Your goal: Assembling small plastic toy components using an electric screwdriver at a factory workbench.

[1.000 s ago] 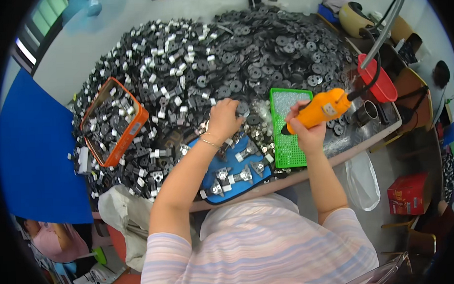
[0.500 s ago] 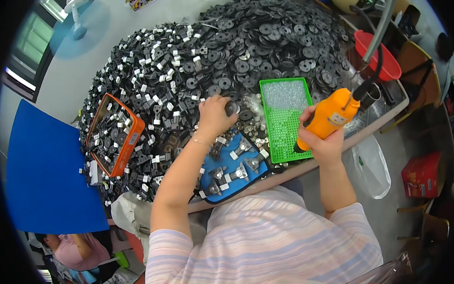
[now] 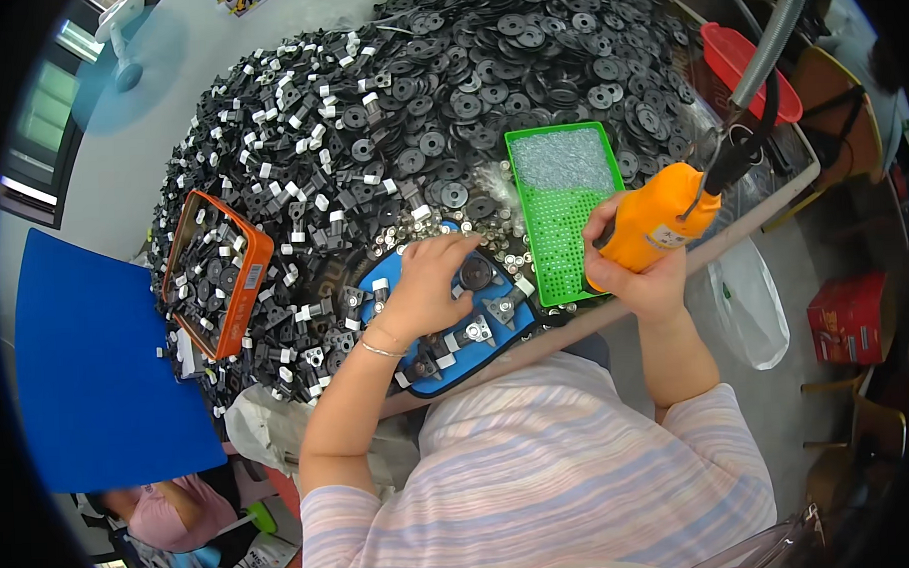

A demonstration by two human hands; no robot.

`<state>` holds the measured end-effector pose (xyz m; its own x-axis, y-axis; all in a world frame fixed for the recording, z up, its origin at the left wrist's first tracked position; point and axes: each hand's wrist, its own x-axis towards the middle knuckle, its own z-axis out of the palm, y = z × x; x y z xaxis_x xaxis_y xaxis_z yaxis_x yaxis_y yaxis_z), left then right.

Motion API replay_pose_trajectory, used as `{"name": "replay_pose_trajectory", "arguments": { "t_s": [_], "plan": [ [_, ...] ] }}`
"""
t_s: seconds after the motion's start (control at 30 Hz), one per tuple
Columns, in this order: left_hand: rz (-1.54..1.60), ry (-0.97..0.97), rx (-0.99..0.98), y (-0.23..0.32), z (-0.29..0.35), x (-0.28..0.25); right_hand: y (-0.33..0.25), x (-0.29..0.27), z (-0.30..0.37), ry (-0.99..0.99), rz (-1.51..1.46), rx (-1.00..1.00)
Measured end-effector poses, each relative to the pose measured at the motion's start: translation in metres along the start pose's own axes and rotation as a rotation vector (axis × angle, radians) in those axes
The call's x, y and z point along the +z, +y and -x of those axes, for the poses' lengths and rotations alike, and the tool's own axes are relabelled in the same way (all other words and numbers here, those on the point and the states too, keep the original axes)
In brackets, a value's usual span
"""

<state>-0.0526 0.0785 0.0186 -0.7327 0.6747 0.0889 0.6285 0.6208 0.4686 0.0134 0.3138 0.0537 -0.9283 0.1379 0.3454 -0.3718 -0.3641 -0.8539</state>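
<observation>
My left hand (image 3: pixel 427 290) is over the blue mat (image 3: pixel 477 368), its thumb and fingers closed around a black disc (image 3: pixel 476 272) with a centre hole. Next to it on the mat lie several dark brackets with white tabs, among them one bracket (image 3: pixel 470 333) near the mat's front. My right hand (image 3: pixel 643 277) grips an orange power screwdriver (image 3: pixel 662 217) by its body, over the right edge of the green basket (image 3: pixel 540 251). The screwdriver's tip is hidden behind the hand. Small clear or silvery pieces (image 3: pixel 565 160) fill the basket's far part.
Behind lies a large heap of black discs (image 3: pixel 526 41); at left, a heap of black-and-white parts (image 3: pixel 269 130). An orange-rimmed box (image 3: pixel 243 291) stands among them. Small metal pieces (image 3: pixel 503 247) lie beyond the mat. A red basin (image 3: pixel 747 68) and hanging hose (image 3: pixel 772 48) are at right.
My left hand has come nearer to me with the black disc, from the heap's edge to above the mat. My right hand still holds the screwdriver. The view has shifted slightly.
</observation>
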Motion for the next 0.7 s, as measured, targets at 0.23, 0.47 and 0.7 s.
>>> {"name": "replay_pose_trajectory", "arguments": {
  "t_s": [0.23, 0.47, 0.7],
  "plan": [
    [-0.044, 0.109, -0.172, -0.006, 0.008, 0.023, 0.003, 0.001, -0.002, 0.023, -0.002, -0.005],
    [-0.04, 0.152, -0.265, 0.003, 0.004, 0.031, 0.004, 0.009, -0.009, 0.024, 0.044, -0.004],
    [0.005, 0.199, -0.32, 0.006, 0.005, 0.03, 0.017, 0.005, -0.015, -0.06, 0.04, -0.069]
  ]
}}
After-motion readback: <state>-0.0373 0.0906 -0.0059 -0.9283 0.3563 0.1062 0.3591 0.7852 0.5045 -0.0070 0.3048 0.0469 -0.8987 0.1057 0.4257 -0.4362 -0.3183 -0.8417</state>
